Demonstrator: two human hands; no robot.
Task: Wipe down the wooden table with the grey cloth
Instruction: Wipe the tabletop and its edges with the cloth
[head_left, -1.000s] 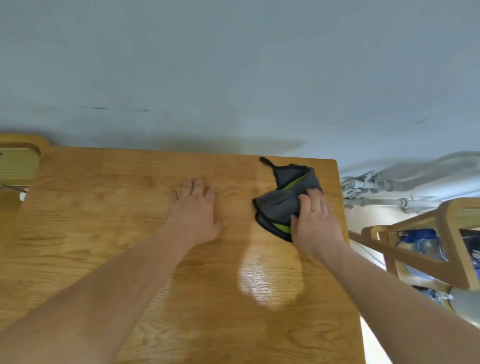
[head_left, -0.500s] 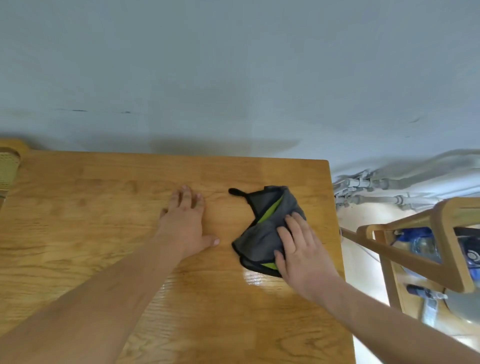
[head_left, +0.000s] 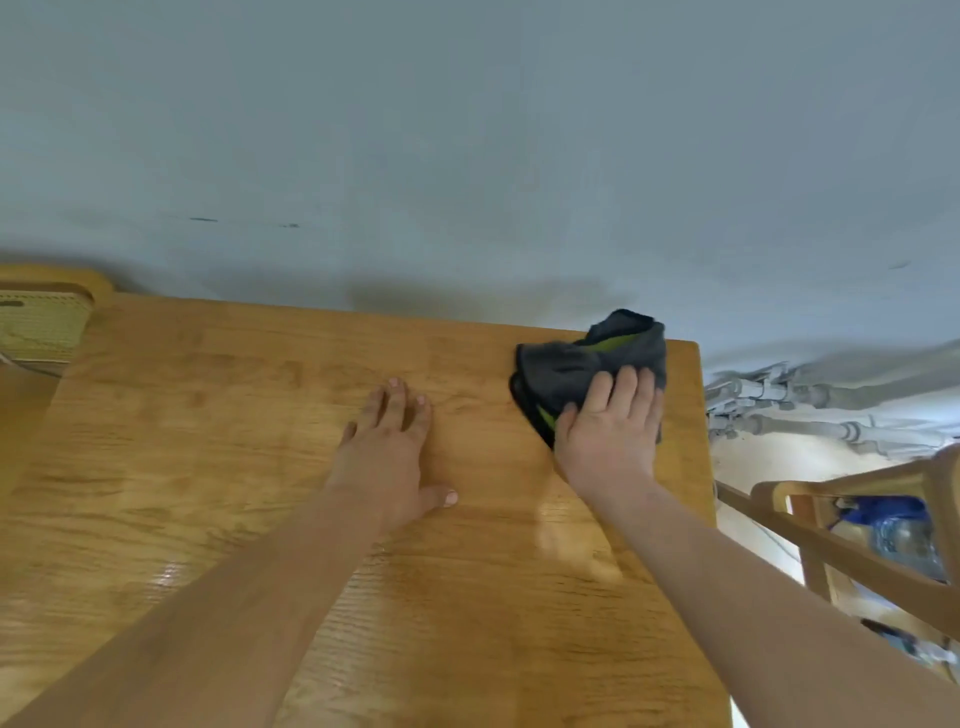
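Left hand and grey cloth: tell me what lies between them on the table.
Nothing but bare wood of the table: in the head view the stretch from the left hand to the grey cloth holds no object.

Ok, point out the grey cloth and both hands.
grey cloth (head_left: 561, 369): head view, exposed fabric, upper left.
right hand (head_left: 608, 441): head view, back of hand.
left hand (head_left: 387, 452): head view, back of hand.

On the glossy honey-brown wooden table (head_left: 218, 467), the right hand (head_left: 608, 436) presses flat, fingers straight, on a crumpled grey cloth with lime-green trim (head_left: 571, 364) at the far right corner. The left hand (head_left: 387, 447) rests palm-down, fingers extended, near the table's middle, well apart from the cloth.
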